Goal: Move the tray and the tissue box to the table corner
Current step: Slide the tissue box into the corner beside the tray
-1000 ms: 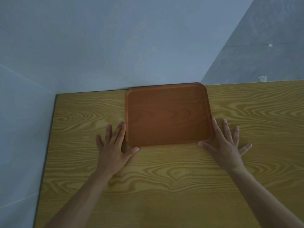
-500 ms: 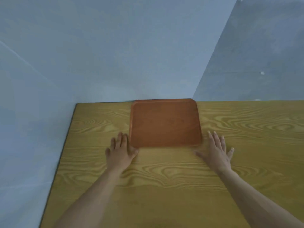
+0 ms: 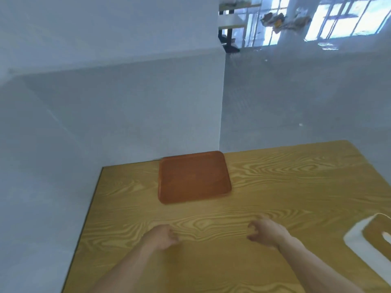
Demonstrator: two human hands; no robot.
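Note:
A reddish-brown tray lies flat and empty at the far edge of the wooden table, its back rim against the wall. A white tissue box with a wood-coloured top stands at the right edge of the view, partly cut off. My left hand hovers over the table well in front of the tray, fingers curled loosely, holding nothing. My right hand hovers beside it with fingers bent and apart, empty, to the left of the tissue box.
A pale wall borders the table's far side and meets another wall at a vertical corner. The table's dark left edge runs along the left wall. Windows and a shelf show far behind.
Both hands have let go of the tray's near corners and drawn back toward me. My head has lifted, and the tissue box has come into view at the right.

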